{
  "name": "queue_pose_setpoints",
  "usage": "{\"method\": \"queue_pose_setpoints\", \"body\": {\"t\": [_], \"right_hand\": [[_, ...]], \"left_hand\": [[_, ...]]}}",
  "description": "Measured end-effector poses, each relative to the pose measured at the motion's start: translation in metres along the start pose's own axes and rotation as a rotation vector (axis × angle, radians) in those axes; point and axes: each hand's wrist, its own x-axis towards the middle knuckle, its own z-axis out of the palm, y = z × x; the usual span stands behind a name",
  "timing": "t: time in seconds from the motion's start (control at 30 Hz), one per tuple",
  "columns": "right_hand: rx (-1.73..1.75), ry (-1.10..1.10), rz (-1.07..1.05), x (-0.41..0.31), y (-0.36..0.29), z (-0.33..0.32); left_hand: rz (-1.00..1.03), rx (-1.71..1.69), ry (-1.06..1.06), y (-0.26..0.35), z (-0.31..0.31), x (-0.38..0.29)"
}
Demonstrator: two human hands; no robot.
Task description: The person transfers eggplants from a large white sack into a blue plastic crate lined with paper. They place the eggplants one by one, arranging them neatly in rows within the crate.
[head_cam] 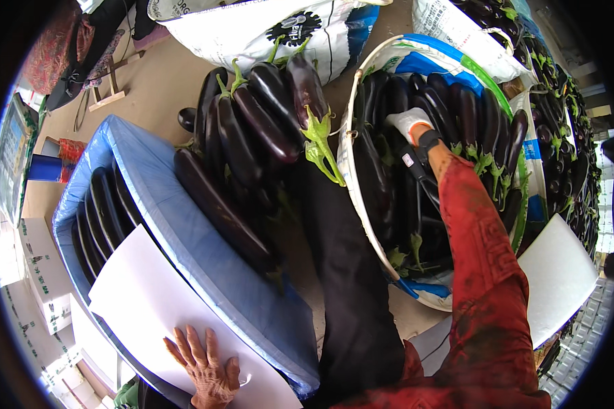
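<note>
My left hand (204,365), bare, lies flat with fingers spread on a white sheet (169,307). The sheet covers the near part of a blue-lined box (179,220), where several dark eggplants (105,207) lie side by side. My right hand (412,122), in a white glove with a black band at the wrist, reaches into a round, bag-lined basket (355,153) of eggplants (468,115). Its fingertips are hidden among them, so I cannot tell whether they grip one. A pile of eggplants (245,128) lies between box and basket, beside my dark trouser leg (353,286).
White printed sacks (256,25) stand beyond the pile. More eggplants (557,128) are heaped at the right, near a white foam sheet (563,278). White cartons (43,271) and a screen (13,158) are at the left. Another person's shoe (66,89) shows at upper left.
</note>
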Motion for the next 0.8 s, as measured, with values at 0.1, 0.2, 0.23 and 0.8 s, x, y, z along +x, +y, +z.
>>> {"method": "queue_pose_setpoints", "body": {"t": [0.1,0.2,0.23,0.8], "right_hand": [[0.059,0.049,-0.365,-0.046,0.02,-0.036],[0.84,-0.012,-0.306,-0.092,0.037,-0.066],[1.035,-0.038,-0.324,-0.104,0.04,-0.077],[1.623,-1.216,-0.682,-0.327,-0.005,-0.07]], "left_hand": [[0.001,0.016,0.008,0.0,0.001,0.0],[0.007,0.026,0.009,-0.001,0.002,0.001],[0.008,0.021,0.014,-0.002,0.004,0.002],[-0.166,-1.296,0.067,0.02,-0.089,0.043]]}}
